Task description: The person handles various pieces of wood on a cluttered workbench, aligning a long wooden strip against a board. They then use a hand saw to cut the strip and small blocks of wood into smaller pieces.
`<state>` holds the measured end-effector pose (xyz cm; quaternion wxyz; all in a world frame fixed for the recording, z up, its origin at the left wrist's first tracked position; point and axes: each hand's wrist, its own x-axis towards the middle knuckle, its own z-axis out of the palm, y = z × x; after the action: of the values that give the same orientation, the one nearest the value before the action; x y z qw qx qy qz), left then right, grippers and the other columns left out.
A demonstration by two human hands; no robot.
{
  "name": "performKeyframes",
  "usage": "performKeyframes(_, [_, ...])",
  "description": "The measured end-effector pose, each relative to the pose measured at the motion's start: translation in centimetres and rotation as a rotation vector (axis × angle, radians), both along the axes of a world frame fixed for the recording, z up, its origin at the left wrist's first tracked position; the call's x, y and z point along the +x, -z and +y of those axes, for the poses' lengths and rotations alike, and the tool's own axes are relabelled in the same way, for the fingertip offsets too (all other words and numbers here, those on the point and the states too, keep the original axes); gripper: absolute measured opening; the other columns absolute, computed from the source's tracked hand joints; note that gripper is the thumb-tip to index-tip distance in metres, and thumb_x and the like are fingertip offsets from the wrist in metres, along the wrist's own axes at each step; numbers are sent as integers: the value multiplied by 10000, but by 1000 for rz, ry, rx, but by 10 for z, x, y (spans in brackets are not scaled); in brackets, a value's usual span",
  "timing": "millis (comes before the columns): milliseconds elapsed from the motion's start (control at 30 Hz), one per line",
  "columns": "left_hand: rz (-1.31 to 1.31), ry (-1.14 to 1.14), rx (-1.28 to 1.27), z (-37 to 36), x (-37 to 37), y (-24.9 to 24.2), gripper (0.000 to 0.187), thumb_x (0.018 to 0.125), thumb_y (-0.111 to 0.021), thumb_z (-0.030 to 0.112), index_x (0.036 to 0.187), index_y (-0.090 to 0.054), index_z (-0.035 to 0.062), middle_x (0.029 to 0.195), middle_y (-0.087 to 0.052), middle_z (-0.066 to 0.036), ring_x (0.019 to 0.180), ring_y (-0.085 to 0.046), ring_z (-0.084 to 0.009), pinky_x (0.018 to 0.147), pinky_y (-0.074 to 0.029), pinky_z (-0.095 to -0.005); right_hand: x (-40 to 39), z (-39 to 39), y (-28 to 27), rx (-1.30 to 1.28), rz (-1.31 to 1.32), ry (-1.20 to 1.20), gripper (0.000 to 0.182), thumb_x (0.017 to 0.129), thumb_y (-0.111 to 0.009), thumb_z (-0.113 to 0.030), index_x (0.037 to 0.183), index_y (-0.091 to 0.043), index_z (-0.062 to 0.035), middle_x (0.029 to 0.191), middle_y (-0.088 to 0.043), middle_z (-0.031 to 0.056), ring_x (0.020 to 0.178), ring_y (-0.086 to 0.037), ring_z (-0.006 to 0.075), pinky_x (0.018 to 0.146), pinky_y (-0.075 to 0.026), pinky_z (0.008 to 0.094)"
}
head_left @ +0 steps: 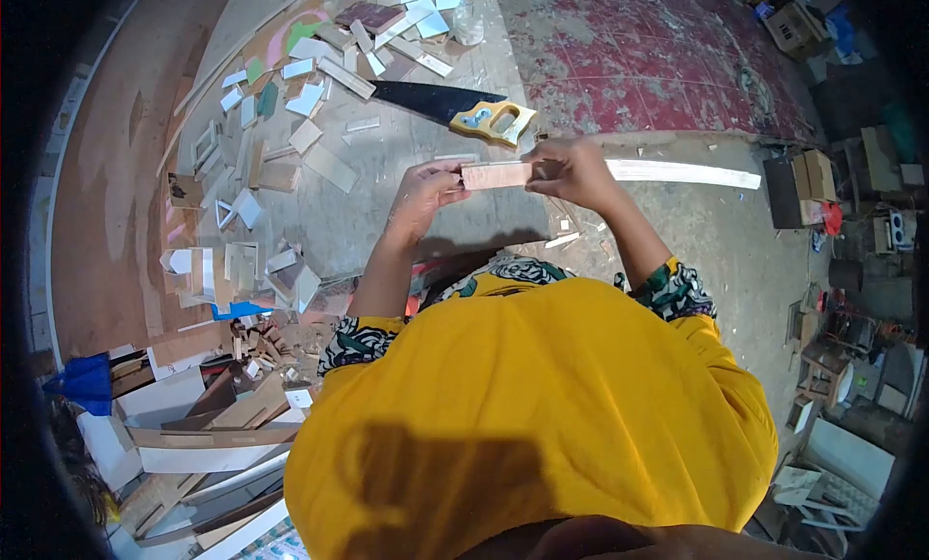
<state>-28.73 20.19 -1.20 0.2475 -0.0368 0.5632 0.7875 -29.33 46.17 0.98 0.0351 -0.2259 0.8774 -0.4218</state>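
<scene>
Left hand and right hand pinch a wooden strip, upper centre, apparently checking it; the next move likely calls for steady support.

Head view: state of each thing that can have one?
left hand: pinching the strip's left end
right hand: gripping the strip partway along
wooden strip: held up, right end free beyond the table edge
handsaw: lying on the table, unheld
offcuts: loose, scattered, some overlapping
table: littered with offcuts
</scene>
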Motion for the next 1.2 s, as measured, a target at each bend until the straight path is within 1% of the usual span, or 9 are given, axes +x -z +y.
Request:
performKeyframes(67, [-32,-48,-99,-4,8,20,321,791,-598,89,1081,-588,-48,957,-633,-96,837,-617,-146,730,-522,-257,2,-12,30,22,90,-24,301,591,-783,-173,848,-650,-92,698,-639,93,656,-626,270,584,-480,351])
performKeyframes(100, [-55,-94,-197,-7,13,32,315,782,-615,104,1061,-604,-42,924,-640,-82,816,-614,-132,711,-514,-237,6,-20,35,56,62,-32,303,579,-773,-167,843,-643,-95,742,-639,85,703,-618,289,610,-477,367])
performKeyframes(267, [-16,-183,-356,-47,34,108,286,732,-671,142,963,-660,-26,801,-660,-73,731,-606,-106,634,-464,-194,25,-62,84,14,123,-64,295,577,-754,-155,843,-640,-95,877,-604,90,796,-601,288,662,-476,362])
performKeyframes(533, [133,-245,-983,-110,60,109,349,679,-666,239,938,-678,5,788,-674,-122,736,-638,-170,711,-486,-273,30,-142,133,21,12,-74,242,586,-718,-209,793,-636,-112,835,-593,70,774,-593,300,666,-478,377])
performKeyframes(767, [117,-259,-994,-153,65,146,318,712,-618,201,956,-675,4,753,-670,-109,686,-624,-150,670,-479,-263,24,-176,145,173,162,-141,192,544,-712,-218,701,-631,-144,770,-600,44,773,-549,285,665,-459,367])
performKeyframes(833, [-38,-295,-686,-154,68,141,281,724,-600,137,955,-677,-3,726,-661,-83,622,-587,-109,598,-461,-235,26,-180,145,163,132,-87,110,545,-675,-223,631,-622,-180,736,-595,23,739,-544,275,629,-462,386])
performKeyframes(933, [-73,-359,-511,-147,74,126,245,728,-594,93,931,-683,-9,708,-649,-61,578,-550,-80,544,-435,-211,34,-186,139,305,108,-28,86,564,-657,-220,620,-630,-161,746,-600,45,735,-549,289,618,-469,390])
performKeyframes(1133, [-36,-317,-624,-146,67,122,215,686,-639,98,870,-692,1,716,-661,-77,592,-592,-102,560,-456,-227,41,-197,150,211,255,108,70,642,-617,-186,621,-634,-121,702,-580,82,692,-554,310,598,-472,388])
performKeyframes(1200, [26,-316,-746,-152,56,157,244,660,-659,115,877,-690,8,724,-667,-87,599,-611,-118,579,-470,-242,45,-198,148,154,211,117,65,652,-613,-171,636,-635,-112,689,-569,96,677,-557,315,597,-470,395])
